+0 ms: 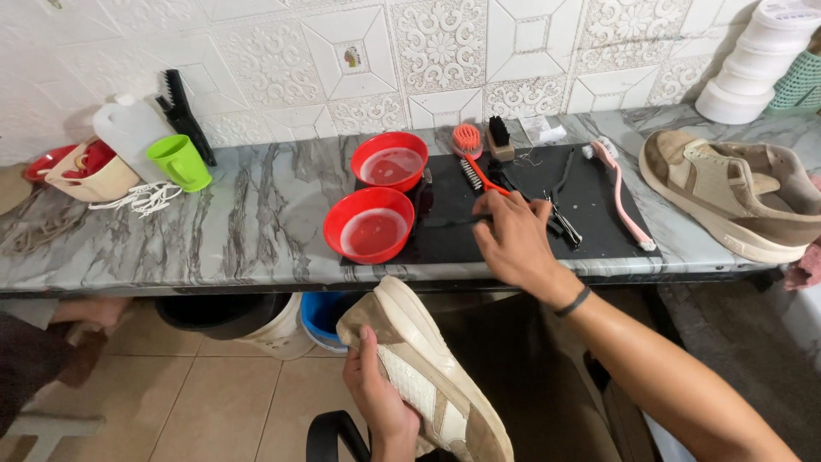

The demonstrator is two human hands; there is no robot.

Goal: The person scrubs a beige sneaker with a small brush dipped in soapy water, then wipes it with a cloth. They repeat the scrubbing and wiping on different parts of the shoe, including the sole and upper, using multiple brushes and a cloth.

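Beige sneaker, white sole up | left hand grips it

A small square sticker — pale, with a spot of red and green — is sitting on a white embossed wall tile above the marbled grey surface. A flat white paper packet is lying at the surface's back edge — print too small to tell.

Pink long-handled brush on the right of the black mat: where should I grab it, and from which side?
Take the pink brush by the bare middle of its long handle, coming straight down from above. It lies flat on the black mat, bristle head at the far end toward the wall, with open mat on both sides of the shaft. The right hand is already on the mat just left of it; the left hand holds a shoe.
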